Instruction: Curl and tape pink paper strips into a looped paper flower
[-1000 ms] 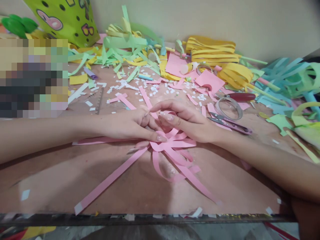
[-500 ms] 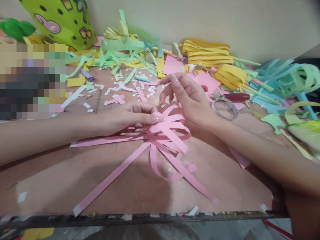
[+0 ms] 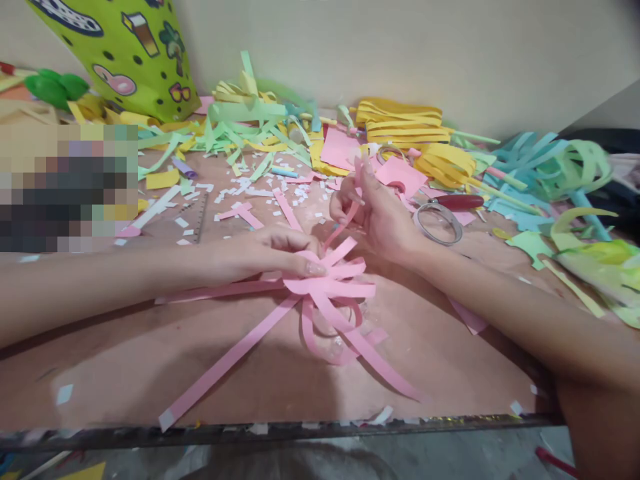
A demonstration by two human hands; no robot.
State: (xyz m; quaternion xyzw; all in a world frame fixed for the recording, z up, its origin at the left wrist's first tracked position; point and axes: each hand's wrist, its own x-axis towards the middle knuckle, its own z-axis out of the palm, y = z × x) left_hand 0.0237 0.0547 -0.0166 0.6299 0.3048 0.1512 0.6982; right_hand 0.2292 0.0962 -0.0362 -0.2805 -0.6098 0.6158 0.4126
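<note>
A pink paper-strip flower [image 3: 300, 285] lies over the near part of the table, with several strips looped to its centre and others spread out straight. My left hand [image 3: 283, 257] is closed on its round centre, the thumb pressing from above. Beyond it, my right hand [image 3: 373, 207] pinches one pink paper strip [image 3: 347, 222] near its end and holds it raised and bent away from the flower. Some of the strips' far ends are hidden behind my left hand. One straight strip [image 3: 230, 363] ends in a white tip close to the table's front edge.
A tape roll [image 3: 438, 223] and a red-handled tool [image 3: 457, 201] lie right of my right hand. Paper scraps and a ruler [image 3: 201, 219] cover the middle. Yellow strips [image 3: 400, 123], blue-green paper loops [image 3: 575, 170] and a green patterned bag [image 3: 145, 67] stand behind.
My right hand now holds a pink strip up and has drawn a little away from the flower. My left hand keeps its hold on the centre, which lies slightly lower in view.
</note>
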